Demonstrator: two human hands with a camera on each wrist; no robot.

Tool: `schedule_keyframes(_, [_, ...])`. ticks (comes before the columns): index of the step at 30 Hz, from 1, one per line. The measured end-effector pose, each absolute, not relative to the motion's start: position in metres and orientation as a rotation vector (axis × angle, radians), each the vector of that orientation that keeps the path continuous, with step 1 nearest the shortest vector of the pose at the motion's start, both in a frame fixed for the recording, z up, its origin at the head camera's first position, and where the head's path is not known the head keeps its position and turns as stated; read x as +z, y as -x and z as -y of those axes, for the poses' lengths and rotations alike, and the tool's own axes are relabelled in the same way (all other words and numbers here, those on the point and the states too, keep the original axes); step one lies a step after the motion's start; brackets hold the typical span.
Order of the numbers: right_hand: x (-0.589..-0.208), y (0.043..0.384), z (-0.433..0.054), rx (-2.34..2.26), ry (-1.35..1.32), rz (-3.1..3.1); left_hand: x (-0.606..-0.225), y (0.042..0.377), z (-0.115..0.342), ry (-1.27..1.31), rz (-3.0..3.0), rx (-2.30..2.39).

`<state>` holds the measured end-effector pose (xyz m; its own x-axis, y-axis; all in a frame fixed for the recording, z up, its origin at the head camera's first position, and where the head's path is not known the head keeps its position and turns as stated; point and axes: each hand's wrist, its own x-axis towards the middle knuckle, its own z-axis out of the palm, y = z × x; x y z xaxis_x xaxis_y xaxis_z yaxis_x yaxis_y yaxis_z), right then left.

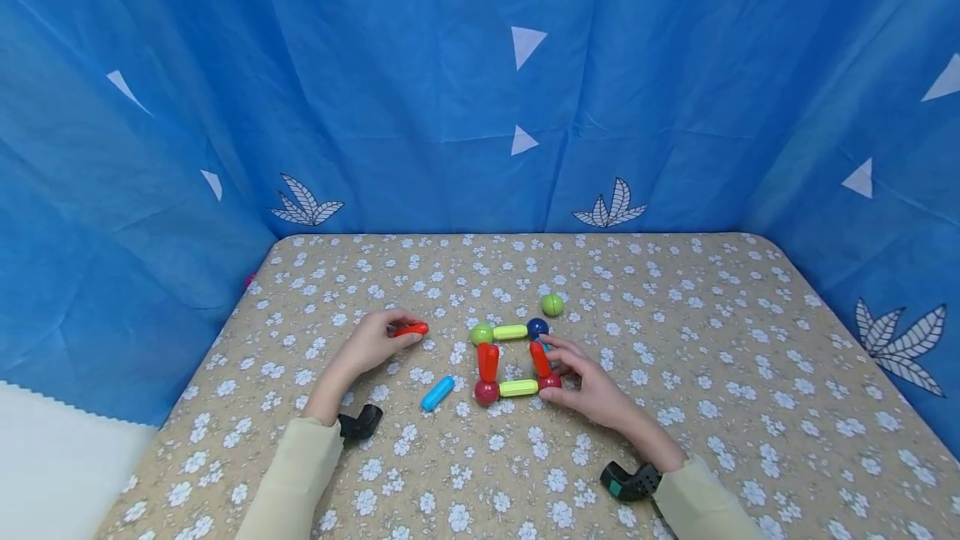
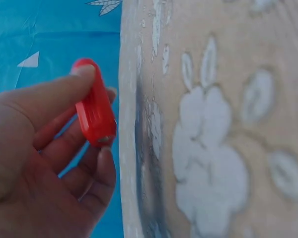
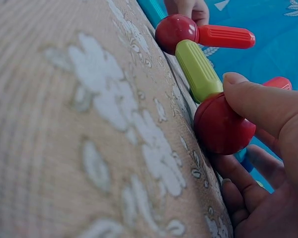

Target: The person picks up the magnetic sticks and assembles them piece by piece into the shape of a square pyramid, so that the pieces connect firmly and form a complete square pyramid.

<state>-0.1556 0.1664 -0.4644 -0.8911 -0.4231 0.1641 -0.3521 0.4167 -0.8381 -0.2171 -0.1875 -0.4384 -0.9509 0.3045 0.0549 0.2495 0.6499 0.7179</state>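
Observation:
My left hand (image 1: 381, 337) pinches a red magnetic stick (image 2: 97, 111) between thumb and fingers, and a metal tip shows at its end. A small frame of balls and sticks lies to its right. Its front corners are a left red ball (image 1: 486, 392) and a right red ball (image 3: 223, 126), joined by a yellow-green stick (image 1: 518, 388). One red stick (image 1: 487, 362) rises from the left ball and another red stick (image 1: 540, 359) from the right. My right hand (image 1: 588, 386) holds the right front corner, thumb on the red ball, partly hiding a blue stick behind.
A green ball (image 1: 482, 333), a yellow-green stick (image 1: 511, 332) and a dark blue ball (image 1: 537, 327) form the back side. A loose blue stick (image 1: 438, 393) lies left of the frame. Another green ball (image 1: 552, 305) sits behind it on the flowered tablecloth (image 1: 675, 340).

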Motion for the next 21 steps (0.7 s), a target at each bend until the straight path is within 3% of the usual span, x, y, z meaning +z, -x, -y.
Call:
schedule_keyframes(10, [-0.4621,0.1546,-0.1641,-1.644,0.394,-2.571,-0.4354,0.2163,0.1809,-0.411,-2.734,1.290])
schedule_keyframes(21, [-0.4590,0.1616,-0.1678,-1.601,0.389,-2.613,-0.4393,0.2174,0.1841,-0.378,-2.633,1.447])
